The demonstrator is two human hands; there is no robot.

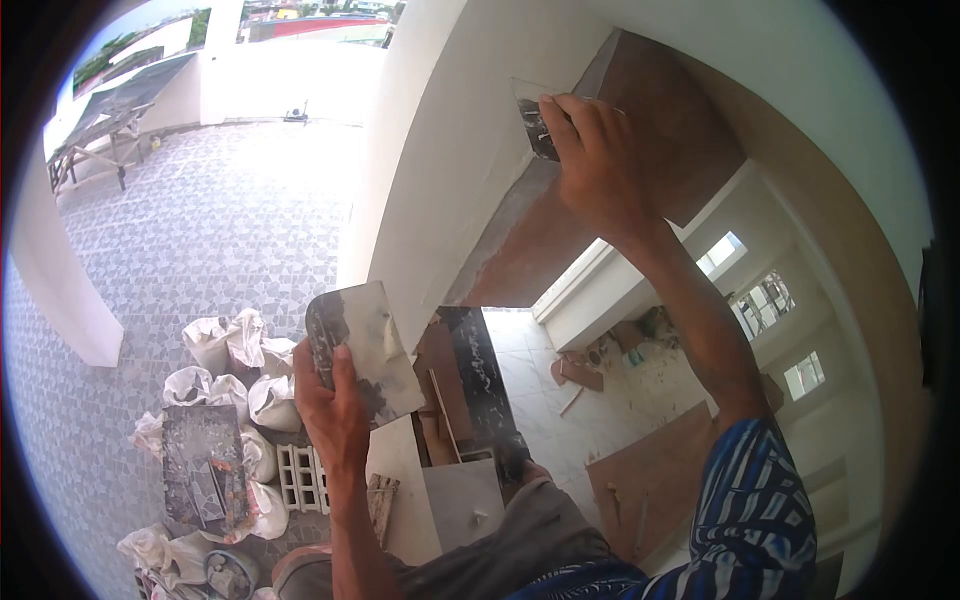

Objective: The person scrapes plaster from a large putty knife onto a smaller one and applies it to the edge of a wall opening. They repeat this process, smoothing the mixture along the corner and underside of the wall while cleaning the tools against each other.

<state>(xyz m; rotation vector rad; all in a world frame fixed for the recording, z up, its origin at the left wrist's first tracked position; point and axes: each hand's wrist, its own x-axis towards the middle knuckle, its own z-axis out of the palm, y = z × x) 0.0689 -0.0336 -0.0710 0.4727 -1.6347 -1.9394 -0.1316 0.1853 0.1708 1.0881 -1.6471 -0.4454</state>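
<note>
My right hand (598, 145), raised high, grips a putty knife (526, 97) with a dark handle. Its blade lies against the white wall edge (455, 150), where that meets a reddish-brown surface (645, 120) with a grey smeared strip along the border. Lower and to the left, my left hand (335, 410) is closed on the dark edge of a broad, flat putty scraper (365, 310). A small dab of pale putty (391, 338) sits near its right side, and dark stains mark its face.
White sacks (245, 340) stand at lower left around a stained board (203, 450), beside a hollow block (300, 478) and a bucket (230, 575). Planks (440, 410) lie below me. Debris (625, 345) covers part of the white tiled floor. A trestle table (110, 125) stands far left.
</note>
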